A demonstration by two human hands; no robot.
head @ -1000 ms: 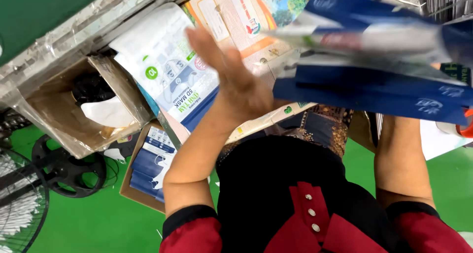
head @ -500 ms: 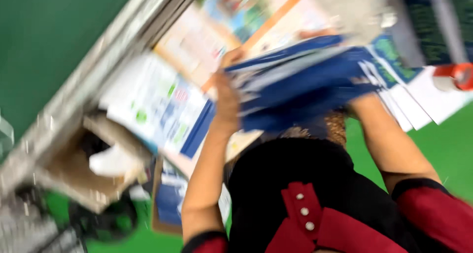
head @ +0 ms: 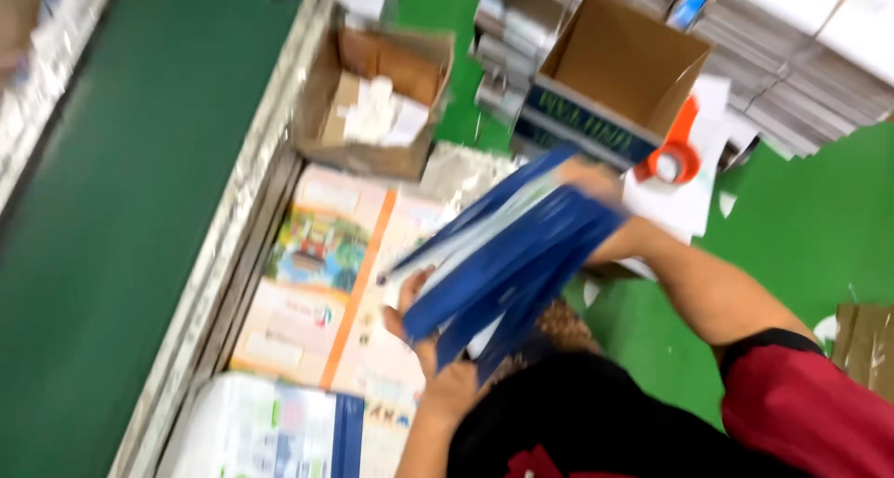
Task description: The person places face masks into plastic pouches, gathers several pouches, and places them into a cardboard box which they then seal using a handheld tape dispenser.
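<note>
- The stack of flat blue cartons (head: 507, 255) was held slanted between both hands, above the colourful printed sheets (head: 326, 292) that lay on the surface (head: 233, 255) beside the green belt (head: 121, 180).
- The left hand (head: 419, 334) cupped the low end from beneath, its grip closed on the bundle; the picture was blurred, so the exact finger placement could not be told.
- The right hand (head: 587, 175) was clamped on the high end, near the open brown box (head: 619, 73) and the orange tape dispenser (head: 675, 157).
- To handle the bundle well, I judge both ends needed even pressure so that the edges stayed flush and none of the thin pieces fanned or slipped out.
- A second open box with white scraps (head: 377, 101) stood farther along the surface.
</note>
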